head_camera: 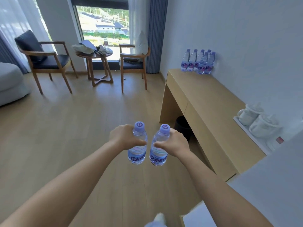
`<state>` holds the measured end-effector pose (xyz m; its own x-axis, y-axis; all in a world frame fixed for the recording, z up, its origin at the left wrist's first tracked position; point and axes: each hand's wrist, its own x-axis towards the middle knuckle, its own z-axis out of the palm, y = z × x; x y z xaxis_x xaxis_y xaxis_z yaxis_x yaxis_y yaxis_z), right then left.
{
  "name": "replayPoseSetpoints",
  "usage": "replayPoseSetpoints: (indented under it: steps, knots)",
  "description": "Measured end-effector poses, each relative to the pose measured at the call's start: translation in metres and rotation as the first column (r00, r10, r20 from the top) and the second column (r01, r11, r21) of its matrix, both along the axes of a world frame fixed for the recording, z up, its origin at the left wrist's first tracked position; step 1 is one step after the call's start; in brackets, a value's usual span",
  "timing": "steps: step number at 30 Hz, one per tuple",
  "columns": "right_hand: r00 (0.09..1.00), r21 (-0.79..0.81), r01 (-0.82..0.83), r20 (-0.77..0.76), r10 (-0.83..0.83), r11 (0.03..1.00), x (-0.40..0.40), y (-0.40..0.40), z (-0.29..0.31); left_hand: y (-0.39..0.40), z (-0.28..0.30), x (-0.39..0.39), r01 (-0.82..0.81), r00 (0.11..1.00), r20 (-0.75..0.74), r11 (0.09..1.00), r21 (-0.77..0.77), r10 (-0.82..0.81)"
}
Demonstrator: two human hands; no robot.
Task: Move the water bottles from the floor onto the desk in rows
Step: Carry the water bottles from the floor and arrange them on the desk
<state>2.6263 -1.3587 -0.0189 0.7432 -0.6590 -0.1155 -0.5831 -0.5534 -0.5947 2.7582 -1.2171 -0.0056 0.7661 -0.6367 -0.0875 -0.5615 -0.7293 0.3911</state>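
Left hand grips 1 upright water bottle; right hand grips a 2nd bottle, tilted slightly. Both are held above the wooden floor, just beside each other. Far right on the tabletop: cluster of bottles against the wall.

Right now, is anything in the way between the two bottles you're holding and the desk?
Nothing visible is. The left hand and right hand each hold a bottle over bare floor, and the desk top is bare between the bottles at its far end and the white tray.
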Motion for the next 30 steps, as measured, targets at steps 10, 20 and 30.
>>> replayPoseSetpoints:
  steps: [10,20,30]
  knots:
    - [0.999,0.000,0.033,-0.003,-0.033,0.999,0.091,-0.102,-0.006,-0.115,-0.006,0.088,0.070,0.998,0.009,0.998,0.012,-0.070]
    - [0.998,0.069,0.020,0.056,-0.024,0.997,0.185,-0.253,0.005,-0.270,0.010,0.186,0.100,0.994,0.034,0.995,-0.011,-0.099]
    - [0.990,0.014,0.137,0.008,-0.138,0.990,0.246,-0.373,0.018,-0.409,0.009,0.265,0.180,0.983,0.041,0.983,-0.039,-0.179]
